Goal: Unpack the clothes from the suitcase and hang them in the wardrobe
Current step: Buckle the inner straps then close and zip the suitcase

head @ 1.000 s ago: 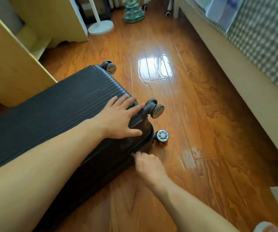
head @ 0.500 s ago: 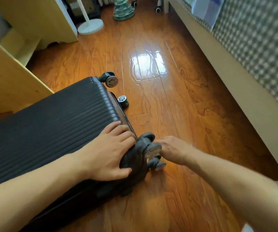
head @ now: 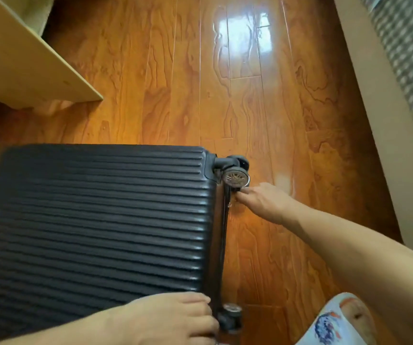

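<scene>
Black ribbed suitcase (head: 95, 220) lies flat on the wood floor (head: 262, 108), still closed. Left hand (head: 175, 319) presses flat on the shell, likely to steady it. Right hand (head: 262, 200) pinches at the zip seam; what it grasps, cannot tell.

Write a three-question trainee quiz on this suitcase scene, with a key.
1. True or false: the suitcase lies flat on the wooden floor with its lid shut.
2. Where is the left hand? A) flat on the ribbed shell near the corner B) in the air C) on the floor
3. Fill in: the right hand reaches to the suitcase's wheel end, just below the far ____.

Key: 1 true; 2 A; 3 wheel
</scene>
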Demonstrator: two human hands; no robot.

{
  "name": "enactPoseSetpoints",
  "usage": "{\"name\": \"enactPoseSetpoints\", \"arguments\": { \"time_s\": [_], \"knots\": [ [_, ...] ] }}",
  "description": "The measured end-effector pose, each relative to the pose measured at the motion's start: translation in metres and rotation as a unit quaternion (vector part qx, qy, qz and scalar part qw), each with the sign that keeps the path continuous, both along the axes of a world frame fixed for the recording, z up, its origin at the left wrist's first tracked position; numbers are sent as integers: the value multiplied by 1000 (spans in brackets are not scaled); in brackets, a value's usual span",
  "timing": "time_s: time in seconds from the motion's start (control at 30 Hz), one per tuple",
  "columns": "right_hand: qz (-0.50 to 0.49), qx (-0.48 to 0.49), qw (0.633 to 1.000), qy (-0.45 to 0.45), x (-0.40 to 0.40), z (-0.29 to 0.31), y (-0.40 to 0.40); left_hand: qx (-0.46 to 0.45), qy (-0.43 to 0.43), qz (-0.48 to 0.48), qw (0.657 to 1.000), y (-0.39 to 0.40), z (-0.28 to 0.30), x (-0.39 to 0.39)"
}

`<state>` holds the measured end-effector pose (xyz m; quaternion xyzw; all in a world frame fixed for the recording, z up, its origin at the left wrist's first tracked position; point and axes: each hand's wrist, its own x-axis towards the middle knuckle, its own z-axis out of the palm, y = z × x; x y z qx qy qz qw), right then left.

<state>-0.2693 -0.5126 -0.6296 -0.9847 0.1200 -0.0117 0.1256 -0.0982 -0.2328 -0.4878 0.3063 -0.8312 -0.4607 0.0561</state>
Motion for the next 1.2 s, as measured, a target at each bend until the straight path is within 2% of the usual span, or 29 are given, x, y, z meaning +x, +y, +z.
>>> {"name": "enactPoseSetpoints", "arguments": {
  "time_s": [0.03,0.07,0.13,0.2,0.27,0.33,0.4,0.5,0.6,0.7,0.8,1.0,1.07,1.2],
  "knots": [
    [-23,28,999,-13,-6,-6,5,-165,-111,0,980,-10,3,6],
    [-52,70,996,-19,-12,-11,13,-187,-215,48,957,-29,2,8],
    [-109,154,981,-41,-21,-15,30,-209,-301,255,895,-98,7,31],
    [-166,202,964,-51,-22,-10,41,-117,-376,375,839,-160,4,52],
    [-194,230,952,-52,-20,-4,44,-18,-430,386,816,-205,-4,59],
    [-208,231,949,-58,-19,-1,44,10,-438,384,812,-219,-19,55],
    [-191,202,959,-56,-24,-7,44,-29,-450,390,803,-215,-24,46],
    [-110,148,983,-21,-41,-23,45,-57,-430,396,809,-195,-24,30],
    [-75,170,982,-31,-56,-24,19,-83,-402,338,847,-159,-16,-2],
    [110,123,986,-14,-61,-26,-15,-56,-376,293,877,-131,-5,-41],
    [266,96,959,13,-56,-26,-32,-11,-353,236,905,-127,-1,-72],
    [313,105,944,-8,-3,-37,-21,1,-330,194,924,-120,0,-107],
    [336,86,938,-13,14,-37,-22,-9,-333,180,925,-118,1,-108],
    [320,35,947,-8,42,-29,-31,-29,-340,194,920,-119,-2,-105]
  ]
}}
